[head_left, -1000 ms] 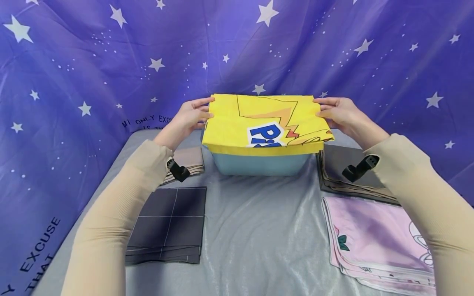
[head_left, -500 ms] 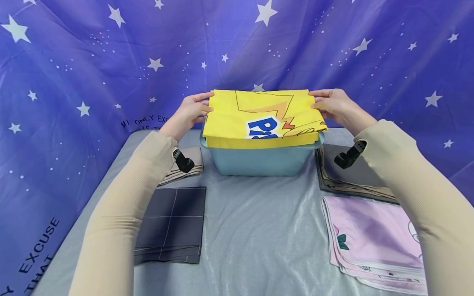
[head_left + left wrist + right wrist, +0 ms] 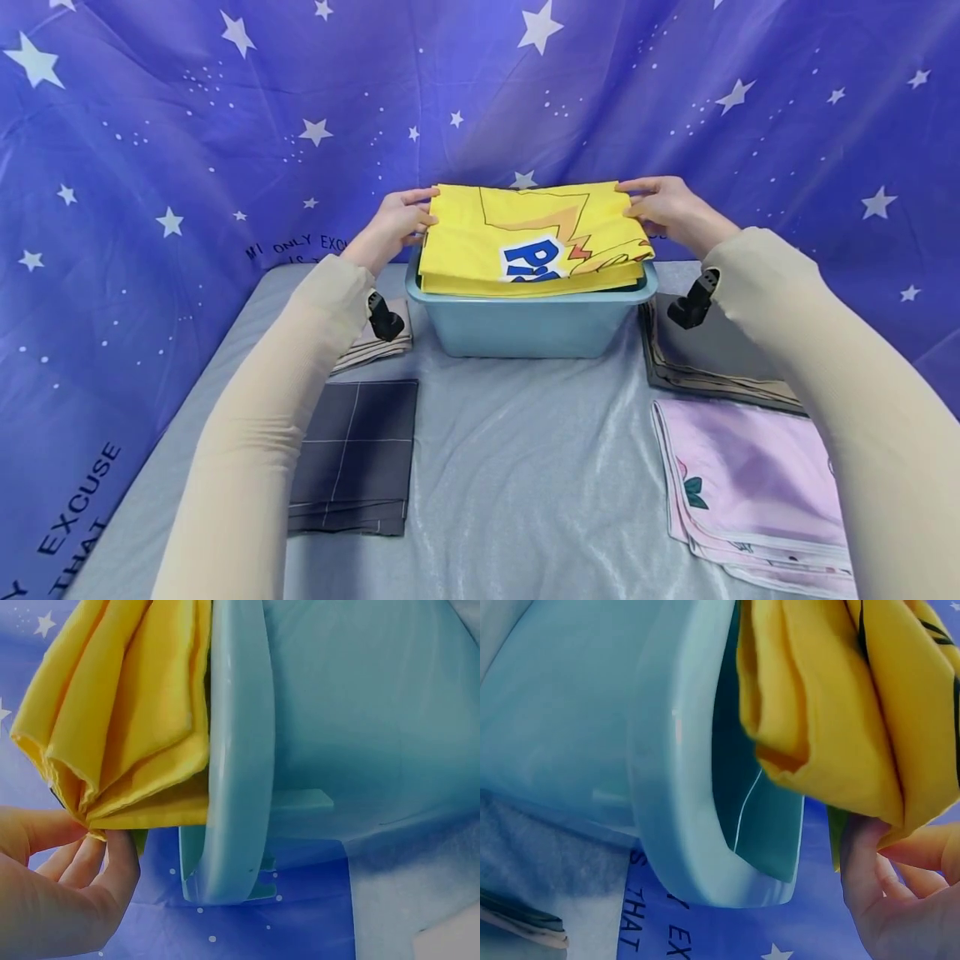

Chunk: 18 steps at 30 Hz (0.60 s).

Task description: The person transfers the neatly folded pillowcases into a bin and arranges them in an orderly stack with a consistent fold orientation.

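Note:
Both hands hold a folded yellow cloth (image 3: 532,242) with blue lettering and cartoon line art, level over a light blue plastic bin (image 3: 525,327). In the head view its front edge sits just inside the bin's front rim. My left hand (image 3: 399,218) pinches the left end between thumb and fingers. My right hand (image 3: 667,208) pinches the right end the same way. Loose folds of the cloth (image 3: 127,712) fan out beside the bin's rim (image 3: 241,750) in the left wrist view. In the right wrist view, the cloth (image 3: 840,712) hangs at the bin's opening, dark inside.
On the grey-covered surface (image 3: 525,467), a beige folded cloth (image 3: 378,340) and a dark checked one (image 3: 358,458) lie left. A dark brown folded cloth (image 3: 712,346) and a pink one (image 3: 750,475) lie right. A purple star-printed curtain (image 3: 480,92) hangs behind.
The yellow cloth has come down toward the bin and shifted slightly back, so the bin's front rim now shows. Both hands have drawn a little closer together, still holding its ends.

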Each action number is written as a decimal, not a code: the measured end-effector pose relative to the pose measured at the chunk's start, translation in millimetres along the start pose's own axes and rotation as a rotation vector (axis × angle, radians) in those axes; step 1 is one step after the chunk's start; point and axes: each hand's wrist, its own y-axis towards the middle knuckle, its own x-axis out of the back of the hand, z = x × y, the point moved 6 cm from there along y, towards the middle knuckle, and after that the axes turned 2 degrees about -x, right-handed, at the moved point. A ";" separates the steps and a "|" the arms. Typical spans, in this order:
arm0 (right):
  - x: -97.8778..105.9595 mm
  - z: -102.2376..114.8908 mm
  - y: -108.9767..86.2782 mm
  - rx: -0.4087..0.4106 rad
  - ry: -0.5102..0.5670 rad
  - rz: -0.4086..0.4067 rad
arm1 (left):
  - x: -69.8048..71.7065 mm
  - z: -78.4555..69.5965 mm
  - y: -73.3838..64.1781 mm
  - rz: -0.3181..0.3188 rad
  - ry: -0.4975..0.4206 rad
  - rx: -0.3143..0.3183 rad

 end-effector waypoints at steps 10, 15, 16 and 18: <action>-5.9 0.0 8.1 0.013 -0.054 0.006 | -2.1 2.7 8.6 -0.011 0.050 0.013; -7.0 1.1 10.8 0.015 -0.064 -0.010 | -3.9 1.8 11.4 -0.010 0.072 0.018; -7.3 1.3 11.4 0.017 -0.063 -0.012 | -4.0 1.7 11.9 -0.012 0.074 0.015; -8.7 1.5 12.4 0.025 -0.070 -0.011 | -4.3 2.2 12.9 -0.015 0.088 0.015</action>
